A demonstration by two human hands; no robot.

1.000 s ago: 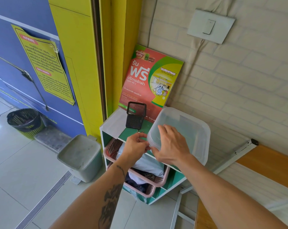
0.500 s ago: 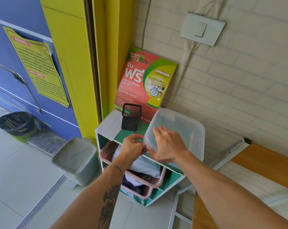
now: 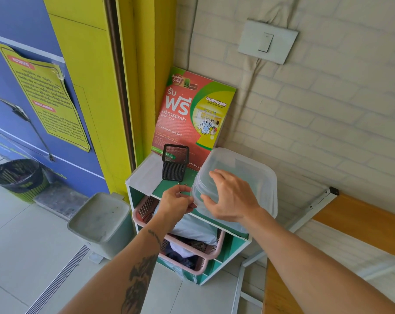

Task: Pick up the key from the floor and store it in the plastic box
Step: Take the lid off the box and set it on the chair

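Observation:
A translucent plastic box [image 3: 248,173] with its lid on stands on the top of a green shelf unit [image 3: 146,175]. My right hand [image 3: 230,198] grips the box's near left corner, fingers over the lid's edge. My left hand [image 3: 176,202] is pinched just left of that corner, touching it. A small metal piece, apparently the key [image 3: 182,184], pokes out above its fingers; most of it is hidden.
A black mesh pen holder [image 3: 175,163] stands right behind my left hand, before a red poster [image 3: 192,114]. Pink baskets [image 3: 144,207] of cloth fill the shelves below. A grey bin [image 3: 101,223] sits left, a wooden table [image 3: 362,223] right.
Both hands stay at the box's near corner. My right fingers have curled further over the lid's edge, and my head has shifted slightly.

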